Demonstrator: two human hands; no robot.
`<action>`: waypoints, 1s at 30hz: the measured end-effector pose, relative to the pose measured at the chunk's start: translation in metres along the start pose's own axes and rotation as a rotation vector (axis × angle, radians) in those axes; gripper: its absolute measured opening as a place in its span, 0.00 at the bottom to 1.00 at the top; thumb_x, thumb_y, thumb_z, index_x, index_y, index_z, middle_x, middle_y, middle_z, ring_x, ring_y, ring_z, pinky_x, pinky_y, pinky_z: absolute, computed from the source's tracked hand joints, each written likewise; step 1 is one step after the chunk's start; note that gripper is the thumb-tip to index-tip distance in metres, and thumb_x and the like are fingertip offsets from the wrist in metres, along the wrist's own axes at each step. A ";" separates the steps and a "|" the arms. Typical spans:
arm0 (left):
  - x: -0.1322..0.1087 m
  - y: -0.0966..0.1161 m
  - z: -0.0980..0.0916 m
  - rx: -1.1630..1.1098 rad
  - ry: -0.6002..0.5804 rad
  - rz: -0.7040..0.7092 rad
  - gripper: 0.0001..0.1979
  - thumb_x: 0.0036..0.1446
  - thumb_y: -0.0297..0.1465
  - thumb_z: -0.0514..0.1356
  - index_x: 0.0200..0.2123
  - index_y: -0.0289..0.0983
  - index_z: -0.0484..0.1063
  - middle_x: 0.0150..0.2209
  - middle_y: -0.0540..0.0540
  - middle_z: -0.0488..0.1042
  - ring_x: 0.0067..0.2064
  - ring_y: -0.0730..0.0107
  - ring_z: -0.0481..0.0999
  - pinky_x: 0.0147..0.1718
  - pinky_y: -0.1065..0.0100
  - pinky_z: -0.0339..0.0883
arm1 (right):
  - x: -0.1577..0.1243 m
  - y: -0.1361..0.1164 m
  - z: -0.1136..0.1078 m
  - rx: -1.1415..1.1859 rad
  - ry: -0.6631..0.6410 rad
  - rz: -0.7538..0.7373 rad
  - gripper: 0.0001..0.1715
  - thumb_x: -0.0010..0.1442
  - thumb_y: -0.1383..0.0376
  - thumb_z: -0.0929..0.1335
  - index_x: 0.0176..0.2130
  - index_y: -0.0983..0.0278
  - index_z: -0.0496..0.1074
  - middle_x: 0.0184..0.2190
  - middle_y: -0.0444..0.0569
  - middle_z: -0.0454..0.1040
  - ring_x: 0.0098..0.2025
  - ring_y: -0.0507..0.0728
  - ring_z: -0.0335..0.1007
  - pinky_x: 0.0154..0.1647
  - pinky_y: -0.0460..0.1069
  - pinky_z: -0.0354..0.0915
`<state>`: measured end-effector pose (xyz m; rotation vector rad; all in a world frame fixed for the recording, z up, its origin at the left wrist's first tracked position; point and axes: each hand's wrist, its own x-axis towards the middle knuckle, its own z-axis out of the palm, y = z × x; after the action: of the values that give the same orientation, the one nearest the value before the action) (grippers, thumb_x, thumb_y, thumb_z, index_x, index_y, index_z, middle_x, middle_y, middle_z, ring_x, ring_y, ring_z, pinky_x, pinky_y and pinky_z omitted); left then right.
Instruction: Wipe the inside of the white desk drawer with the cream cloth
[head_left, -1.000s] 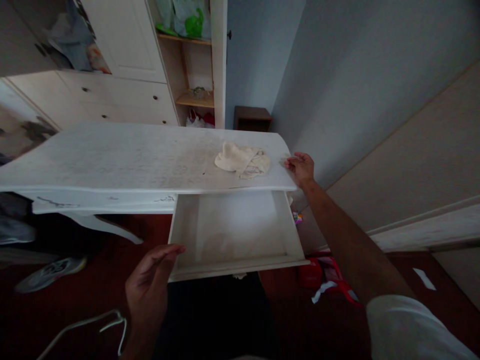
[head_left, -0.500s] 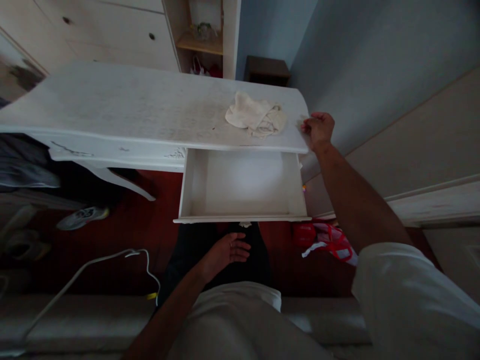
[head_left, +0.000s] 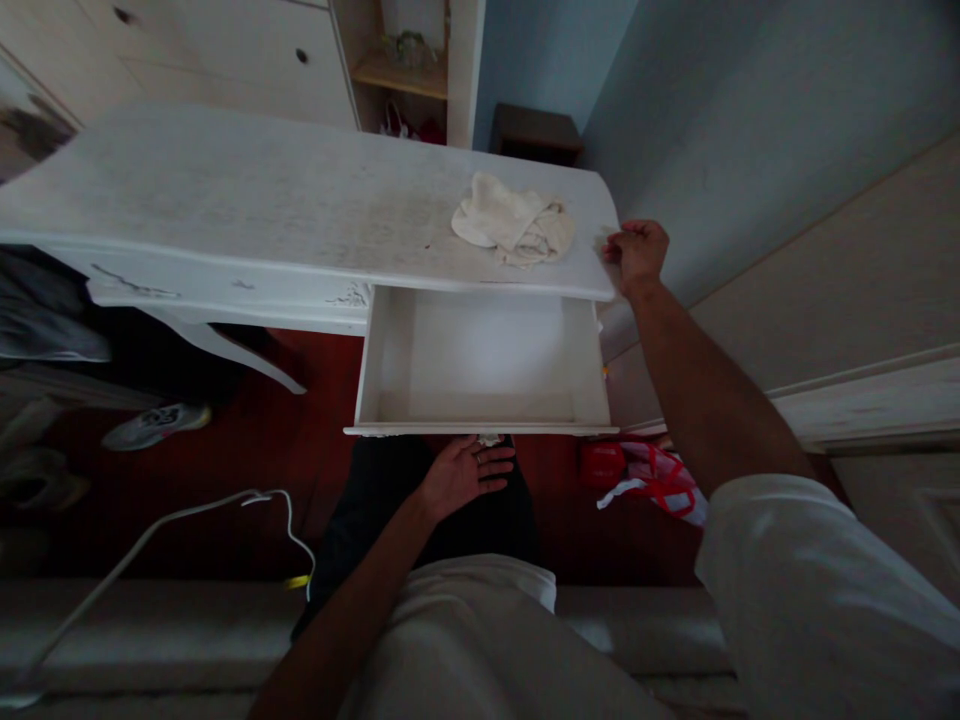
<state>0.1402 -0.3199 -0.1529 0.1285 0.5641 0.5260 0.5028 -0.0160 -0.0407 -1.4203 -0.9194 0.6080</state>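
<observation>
A white dressing table stands before me with its right drawer pulled out and nothing inside it. My left hand is open, palm up with fingers spread, just under the drawer front beside its small knob. At the tabletop's right edge is my right hand, its fingers curled and drawn together. What lies between those fingertips, if anything, is too small to make out. To the left of that hand, a crumpled cream cloth rests on the tabletop.
A blue-grey wall rises close on the right. On the red floor are a red and white bag and a shoe. A white cable curves at lower left. Behind the table stands a white cabinet.
My left hand has risen slightly to the right, closer to the drawer knob, and its fingers are spread wider. The right hand stays at the table's edge. My view has shifted a little.
</observation>
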 end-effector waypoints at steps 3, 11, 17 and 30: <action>0.006 0.003 0.006 0.079 0.057 0.036 0.16 0.63 0.36 0.57 0.47 0.34 0.78 0.51 0.34 0.80 0.48 0.56 0.80 0.48 0.57 0.70 | -0.005 -0.005 0.003 -0.038 0.093 0.023 0.13 0.59 0.78 0.65 0.36 0.61 0.64 0.23 0.35 0.69 0.20 0.46 0.67 0.19 0.38 0.64; 0.004 0.008 0.019 0.262 0.194 0.084 0.14 0.64 0.38 0.60 0.40 0.32 0.79 0.41 0.36 0.82 0.41 0.59 0.81 0.42 0.62 0.70 | -0.007 -0.003 0.005 -0.052 0.090 -0.011 0.11 0.59 0.75 0.68 0.33 0.60 0.66 0.22 0.36 0.68 0.22 0.48 0.70 0.19 0.40 0.66; -0.005 0.015 0.039 0.326 0.166 0.193 0.21 0.64 0.45 0.60 0.39 0.32 0.79 0.38 0.36 0.82 0.41 0.58 0.81 0.42 0.62 0.70 | -0.008 -0.004 0.005 -0.053 0.082 -0.012 0.10 0.59 0.75 0.69 0.32 0.61 0.67 0.22 0.36 0.68 0.22 0.47 0.69 0.20 0.39 0.65; 0.027 0.050 0.047 0.263 0.172 0.275 0.19 0.65 0.44 0.61 0.38 0.32 0.79 0.40 0.36 0.83 0.39 0.60 0.81 0.41 0.65 0.70 | -0.020 -0.013 0.007 -0.083 0.092 0.012 0.09 0.57 0.76 0.66 0.32 0.62 0.68 0.21 0.35 0.70 0.20 0.46 0.67 0.19 0.38 0.64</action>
<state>0.1629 -0.2622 -0.1128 0.4181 0.7884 0.7330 0.4847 -0.0298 -0.0320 -1.5162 -0.8721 0.5140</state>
